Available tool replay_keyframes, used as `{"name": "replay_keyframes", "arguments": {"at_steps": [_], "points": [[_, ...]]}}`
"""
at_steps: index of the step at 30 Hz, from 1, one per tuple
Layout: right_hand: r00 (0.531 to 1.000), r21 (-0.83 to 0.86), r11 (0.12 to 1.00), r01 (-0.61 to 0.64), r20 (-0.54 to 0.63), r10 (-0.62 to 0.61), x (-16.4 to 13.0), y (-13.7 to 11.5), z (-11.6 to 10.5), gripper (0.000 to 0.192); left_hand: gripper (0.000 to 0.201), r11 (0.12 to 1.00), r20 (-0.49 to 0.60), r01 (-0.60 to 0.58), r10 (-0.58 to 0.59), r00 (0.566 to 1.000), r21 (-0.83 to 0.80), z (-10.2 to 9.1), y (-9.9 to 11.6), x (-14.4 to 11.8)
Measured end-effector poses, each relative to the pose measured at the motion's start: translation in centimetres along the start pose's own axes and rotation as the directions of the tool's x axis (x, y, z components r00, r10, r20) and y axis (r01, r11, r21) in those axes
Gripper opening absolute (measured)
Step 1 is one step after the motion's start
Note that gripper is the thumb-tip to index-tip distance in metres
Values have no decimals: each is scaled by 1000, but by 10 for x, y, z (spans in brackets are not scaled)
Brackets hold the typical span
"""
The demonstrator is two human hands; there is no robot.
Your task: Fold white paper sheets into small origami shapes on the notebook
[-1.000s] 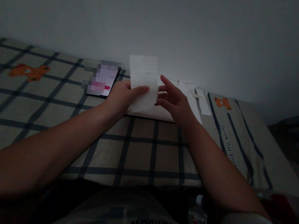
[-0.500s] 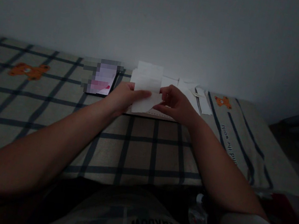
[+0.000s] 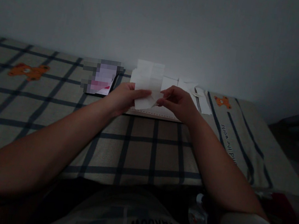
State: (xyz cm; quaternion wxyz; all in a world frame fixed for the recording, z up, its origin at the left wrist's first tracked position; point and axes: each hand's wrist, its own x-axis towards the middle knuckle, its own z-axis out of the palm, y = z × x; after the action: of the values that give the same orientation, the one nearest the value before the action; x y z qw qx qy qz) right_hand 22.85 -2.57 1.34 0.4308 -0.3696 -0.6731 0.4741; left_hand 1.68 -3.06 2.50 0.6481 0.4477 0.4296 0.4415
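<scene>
Above the checked blanket (image 3: 139, 140), I hold a white paper slip (image 3: 148, 83) upright in both hands.

My left hand (image 3: 122, 96) pinches its left edge between thumb and fingers; my right hand (image 3: 177, 103) nips the lower corner at 4 o'clock. A phone (image 3: 102, 78) lies at 9 o'clock, more papers (image 3: 194, 92) at 3 o'clock.

Small white slip of paper (image 3: 148, 83), creased into panels, held upright between the two hands, left hand (image 3: 123, 97) pinching its lower left edge, right hand (image 3: 177, 102) pinching its lower right corner, top part standing above both hands, lower corner bent
</scene>
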Motion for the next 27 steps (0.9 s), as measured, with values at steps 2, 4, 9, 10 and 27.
{"name": "replay_keyframes", "arguments": {"at_steps": [2,4,9,10,27], "points": [[1000,-4,1000,-4,-5,4,1,1,0,42,27,1000,-5,0,1,1000,8,-1,-1,0],[1000,14,1000,-3,-6,3,2,2,0,41,26,1000,-16,-9,10,1000,22,-2,-2,1],[1000,71,997,12,-28,-10,3,0,0,40,30,995,15,-92,92,996,45,-5,-4,4],[999,80,997,10,-37,-7,4,0,0,40,32,993,16,-102,101,995,57,-6,-4,4],[958,349,917,-193,-133,252,7,4,11,39,47,984,-23,-168,170,985,57,4,-18,4]]}}
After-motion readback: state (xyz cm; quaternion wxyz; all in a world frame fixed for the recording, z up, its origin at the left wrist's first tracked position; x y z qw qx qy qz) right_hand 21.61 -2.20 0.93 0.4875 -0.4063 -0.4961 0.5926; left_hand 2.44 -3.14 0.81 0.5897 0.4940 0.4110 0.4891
